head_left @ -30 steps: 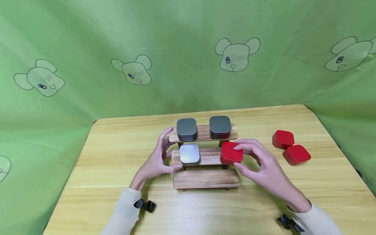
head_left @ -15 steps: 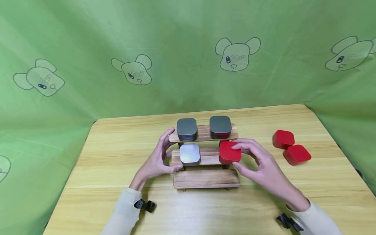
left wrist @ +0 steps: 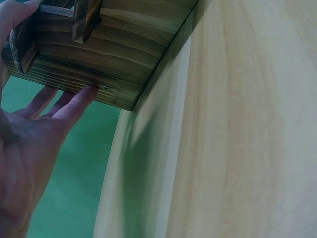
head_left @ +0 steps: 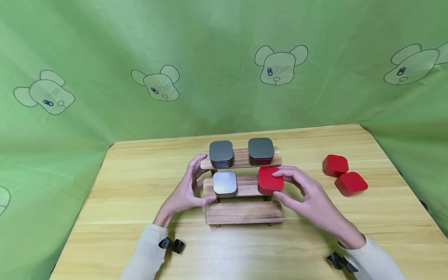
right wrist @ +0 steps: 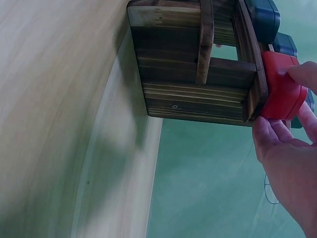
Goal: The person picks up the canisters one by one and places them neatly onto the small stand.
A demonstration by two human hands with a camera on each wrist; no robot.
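A three-tier wooden display stand (head_left: 245, 213) stands on the table. My left hand (head_left: 185, 190) grips its left end, thumb at the middle tier and forefinger up at the top tier; in the left wrist view several fingertips (left wrist: 89, 93) touch the wood. With thumb and fingers, my right hand (head_left: 311, 196) pinches a red square tin (head_left: 267, 181) at the right end of the middle tier. To its left on that tier sits a silver-lidded tin (head_left: 224, 182). Two dark grey tins, one left (head_left: 221, 151) and one right (head_left: 261, 148), rest on the top tier. The bottom tier is bare.
Two more red tins, one farther back (head_left: 335, 165) and one nearer (head_left: 351, 183), lie close together on the wood-grain table (head_left: 140, 167) to the right. A green cloth (head_left: 210, 116) with bear-head drawings hangs behind and at the sides.
My right hand has slid the red tin slightly left along the middle tier. The left hand keeps its place on the stand. The head view has shifted a little.
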